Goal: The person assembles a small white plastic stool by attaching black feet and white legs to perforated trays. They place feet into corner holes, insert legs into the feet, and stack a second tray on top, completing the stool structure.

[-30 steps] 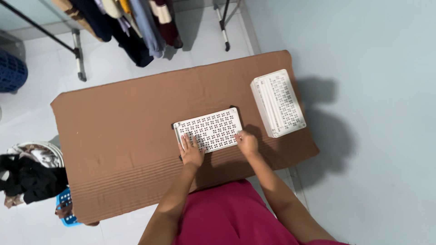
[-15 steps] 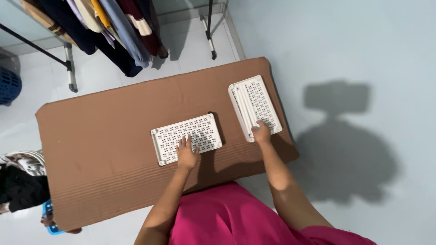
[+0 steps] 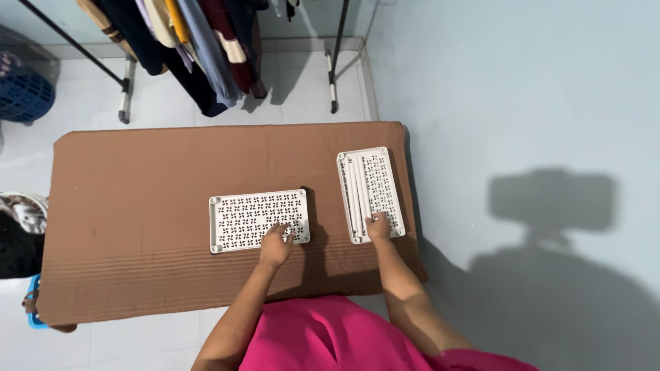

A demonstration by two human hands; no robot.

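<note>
While both hands lie flat, fingers apart, on white panels [image 3: 259,220], clothes [image 3: 185,48] hang beyond the table [image 3: 130,199].

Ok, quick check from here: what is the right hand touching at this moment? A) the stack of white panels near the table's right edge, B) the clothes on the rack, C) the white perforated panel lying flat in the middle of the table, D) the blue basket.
A: the right hand rests on the near end of the stack of white panels by the table's right edge, while the left hand is on the middle panel.
</note>
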